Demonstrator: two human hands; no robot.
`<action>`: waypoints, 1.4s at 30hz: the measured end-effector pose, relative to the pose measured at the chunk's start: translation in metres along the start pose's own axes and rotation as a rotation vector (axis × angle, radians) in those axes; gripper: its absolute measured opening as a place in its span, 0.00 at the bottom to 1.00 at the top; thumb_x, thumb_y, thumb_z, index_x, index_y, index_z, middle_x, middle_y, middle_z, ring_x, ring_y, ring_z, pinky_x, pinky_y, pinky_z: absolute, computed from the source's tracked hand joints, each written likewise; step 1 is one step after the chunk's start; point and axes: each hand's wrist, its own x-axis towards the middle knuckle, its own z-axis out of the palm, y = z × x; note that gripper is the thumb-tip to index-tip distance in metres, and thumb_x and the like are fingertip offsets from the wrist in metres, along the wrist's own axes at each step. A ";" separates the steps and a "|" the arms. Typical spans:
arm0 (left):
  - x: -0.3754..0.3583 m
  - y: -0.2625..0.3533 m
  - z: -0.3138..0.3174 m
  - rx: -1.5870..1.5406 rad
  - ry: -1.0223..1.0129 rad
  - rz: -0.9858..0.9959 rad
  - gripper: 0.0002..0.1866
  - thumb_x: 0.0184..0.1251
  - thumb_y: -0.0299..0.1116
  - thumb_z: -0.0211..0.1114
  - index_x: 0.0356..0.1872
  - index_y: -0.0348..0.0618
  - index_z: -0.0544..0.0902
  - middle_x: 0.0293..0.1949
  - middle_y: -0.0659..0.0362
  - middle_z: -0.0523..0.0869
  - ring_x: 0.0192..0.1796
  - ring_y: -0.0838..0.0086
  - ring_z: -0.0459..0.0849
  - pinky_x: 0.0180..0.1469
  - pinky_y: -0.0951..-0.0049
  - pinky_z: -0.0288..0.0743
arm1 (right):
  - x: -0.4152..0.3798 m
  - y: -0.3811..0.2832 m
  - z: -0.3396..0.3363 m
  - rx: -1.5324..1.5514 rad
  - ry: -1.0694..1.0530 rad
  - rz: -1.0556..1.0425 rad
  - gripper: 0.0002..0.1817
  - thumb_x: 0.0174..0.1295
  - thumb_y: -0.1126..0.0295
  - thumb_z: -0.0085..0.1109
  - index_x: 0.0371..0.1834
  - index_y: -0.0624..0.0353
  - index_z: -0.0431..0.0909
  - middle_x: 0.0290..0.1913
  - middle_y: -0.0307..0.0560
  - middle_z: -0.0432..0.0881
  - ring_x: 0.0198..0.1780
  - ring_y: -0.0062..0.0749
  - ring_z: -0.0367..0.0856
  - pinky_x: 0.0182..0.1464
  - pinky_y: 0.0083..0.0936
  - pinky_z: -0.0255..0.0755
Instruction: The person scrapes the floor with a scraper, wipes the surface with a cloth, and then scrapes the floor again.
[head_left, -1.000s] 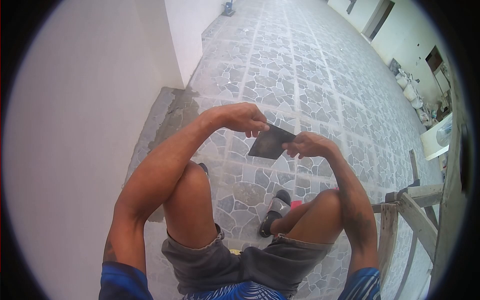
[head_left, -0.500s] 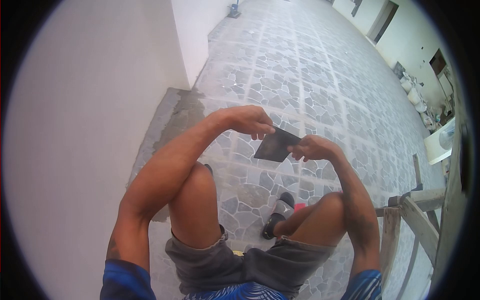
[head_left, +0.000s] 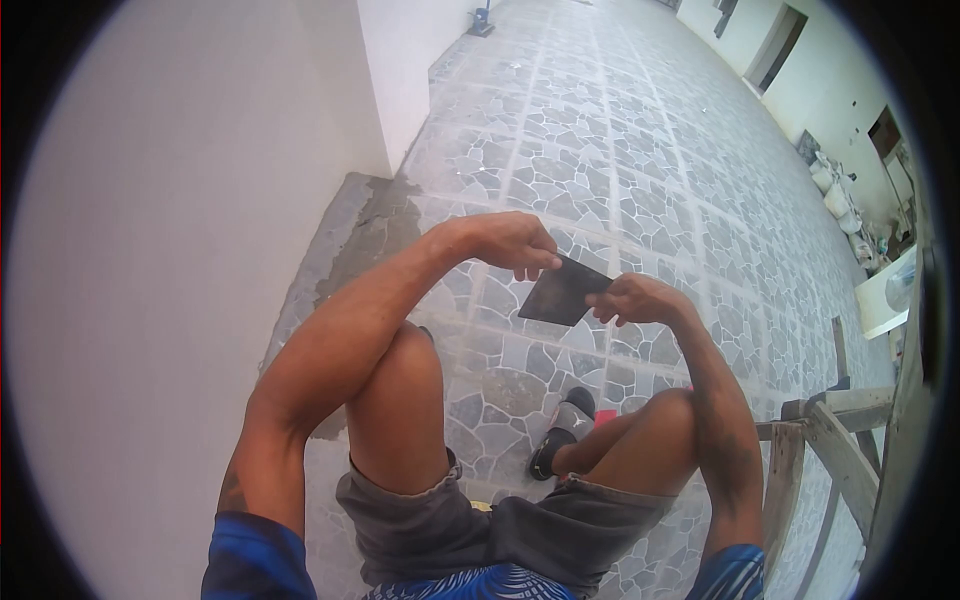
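A thin, dark, four-cornered panel is held up between my two hands, in front of my knees and over the stone-patterned floor. My left hand pinches its upper left corner between thumb and fingers, the other fingers curling downward. On the opposite side, my right hand grips the upper right edge, with its fingertips lying over the panel's face. The panel's surface looks plain and blackish; its kind does not show.
To the left rises a pale wall, with a strip of damp grey mortar along its base. A wooden trestle stands close on the right. White sacks line the far right wall. A blue object stands far ahead.
The whole scene has shifted slightly to the right in view. My hands keep the same hold on the dark panel.
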 end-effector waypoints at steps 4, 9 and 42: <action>0.001 -0.001 0.000 0.003 0.006 -0.007 0.21 0.80 0.47 0.59 0.48 0.37 0.88 0.36 0.56 0.91 0.38 0.74 0.89 0.44 0.70 0.83 | 0.001 0.002 0.000 0.018 0.005 -0.005 0.31 0.72 0.43 0.56 0.41 0.64 0.89 0.35 0.48 0.90 0.35 0.33 0.88 0.42 0.32 0.80; -0.001 0.001 0.001 -0.003 0.008 -0.007 0.21 0.81 0.47 0.58 0.48 0.38 0.88 0.36 0.57 0.91 0.38 0.74 0.89 0.43 0.70 0.83 | 0.001 0.002 0.000 0.020 0.001 -0.007 0.30 0.71 0.43 0.56 0.41 0.64 0.89 0.35 0.48 0.90 0.35 0.33 0.88 0.42 0.32 0.80; 0.000 0.001 0.001 0.000 0.009 -0.014 0.22 0.81 0.48 0.58 0.45 0.37 0.88 0.35 0.57 0.90 0.37 0.75 0.88 0.42 0.70 0.82 | 0.000 0.001 0.000 0.011 0.002 0.009 0.31 0.71 0.43 0.55 0.41 0.65 0.89 0.36 0.49 0.90 0.36 0.34 0.88 0.43 0.32 0.80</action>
